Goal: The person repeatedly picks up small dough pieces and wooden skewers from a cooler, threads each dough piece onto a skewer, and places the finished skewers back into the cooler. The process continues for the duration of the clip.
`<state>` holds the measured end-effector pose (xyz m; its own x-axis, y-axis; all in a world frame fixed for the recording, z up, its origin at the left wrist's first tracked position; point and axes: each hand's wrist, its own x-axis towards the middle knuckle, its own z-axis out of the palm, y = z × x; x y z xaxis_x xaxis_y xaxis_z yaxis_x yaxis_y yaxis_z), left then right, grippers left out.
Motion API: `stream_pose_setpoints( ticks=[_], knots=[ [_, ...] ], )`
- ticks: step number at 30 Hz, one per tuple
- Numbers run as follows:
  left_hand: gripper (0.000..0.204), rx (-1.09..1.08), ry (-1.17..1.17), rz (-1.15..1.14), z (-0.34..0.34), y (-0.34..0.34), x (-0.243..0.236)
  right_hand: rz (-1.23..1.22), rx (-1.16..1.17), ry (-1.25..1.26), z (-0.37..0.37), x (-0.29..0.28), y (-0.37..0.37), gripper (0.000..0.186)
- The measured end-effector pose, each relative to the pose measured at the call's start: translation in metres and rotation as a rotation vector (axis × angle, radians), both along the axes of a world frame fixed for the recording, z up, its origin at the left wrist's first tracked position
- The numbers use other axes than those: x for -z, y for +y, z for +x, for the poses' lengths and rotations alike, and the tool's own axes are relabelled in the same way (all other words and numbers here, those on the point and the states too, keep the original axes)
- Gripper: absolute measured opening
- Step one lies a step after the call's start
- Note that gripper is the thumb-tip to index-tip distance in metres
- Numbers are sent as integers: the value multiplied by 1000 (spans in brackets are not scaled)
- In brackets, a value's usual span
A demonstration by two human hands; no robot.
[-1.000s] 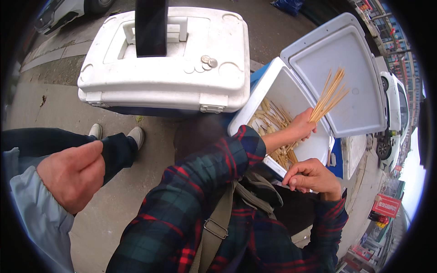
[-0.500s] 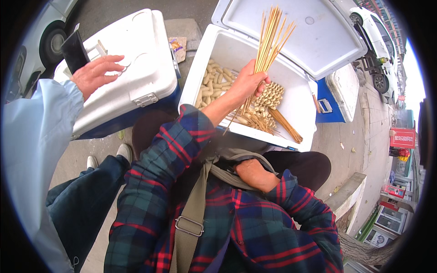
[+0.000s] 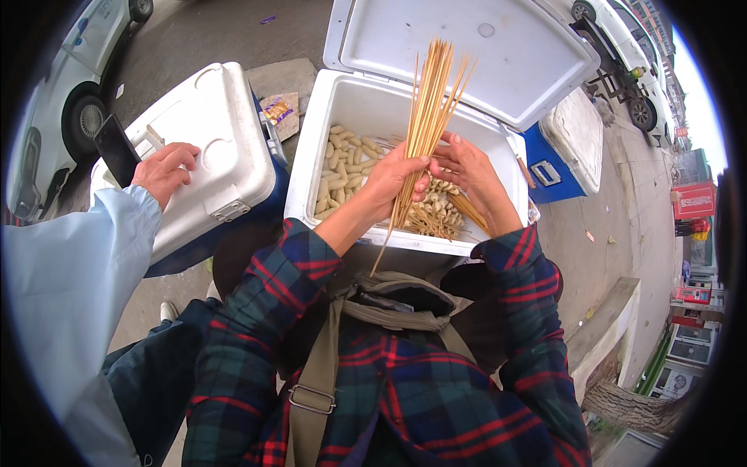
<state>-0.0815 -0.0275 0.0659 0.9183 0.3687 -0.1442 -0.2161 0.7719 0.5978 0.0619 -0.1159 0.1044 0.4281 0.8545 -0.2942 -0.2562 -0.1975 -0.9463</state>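
Note:
My left hand (image 3: pixel 393 183) is closed round a thick bundle of thin wooden skewers (image 3: pixel 426 105), held upright over the open white cooler (image 3: pixel 307 191). My right hand (image 3: pixel 471 179) is at the bundle's right side, its curled fingers gripping the skewers just above my left hand. Beneath them the cooler holds pale finger-shaped pieces (image 3: pixel 338 183), clustered tan skewered pieces (image 3: pixel 432 218) and more bare skewers lying at the right (image 3: pixel 467 212). The raised lid (image 3: pixel 467 54) stands behind. A khaki waist bag (image 3: pixel 397 303) sits unzipped below my hands.
A co-worker or other person's hand (image 3: pixel 165 171) rests on a closed cooler (image 3: pixel 206 117) at left, beside a dark upright object (image 3: pixel 117 152). Another blue-and-white cooler (image 3: pixel 564 148) stands right. Parked white cars (image 3: pixel 54 132), a concrete ledge (image 3: pixel 603 319) and a tree trunk (image 3: pixel 630 405) surround me.
My right hand has risen from the waist bag to the skewer bundle in my left hand. The other person's hand has reached onto the closed cooler. The view has swung round.

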Motion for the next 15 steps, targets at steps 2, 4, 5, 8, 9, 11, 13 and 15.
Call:
stream_pose_setpoints(
  ticks=[2,4,5,8,9,11,13,15],
  knots=[
    [17,93,30,-25,0,-2,3,43,-142,179,2,10,21,48],
    [20,139,21,-77,-1,-2,7,37,-191,264,-2,16,33,44],
    [22,141,12,-111,-2,0,9,12,-170,262,-3,18,37,40],
    [33,161,-7,-229,-1,4,15,-3,-142,242,3,17,43,29],
    [39,171,-13,-271,-1,5,16,29,-99,269,7,16,44,28],
    [62,181,-68,-264,-1,5,20,121,-44,341,21,12,52,21],
    [66,233,4,-232,-3,7,24,185,24,354,41,4,55,22],
    [69,265,56,-200,-5,8,29,245,79,354,59,-5,58,22]
  ],
)
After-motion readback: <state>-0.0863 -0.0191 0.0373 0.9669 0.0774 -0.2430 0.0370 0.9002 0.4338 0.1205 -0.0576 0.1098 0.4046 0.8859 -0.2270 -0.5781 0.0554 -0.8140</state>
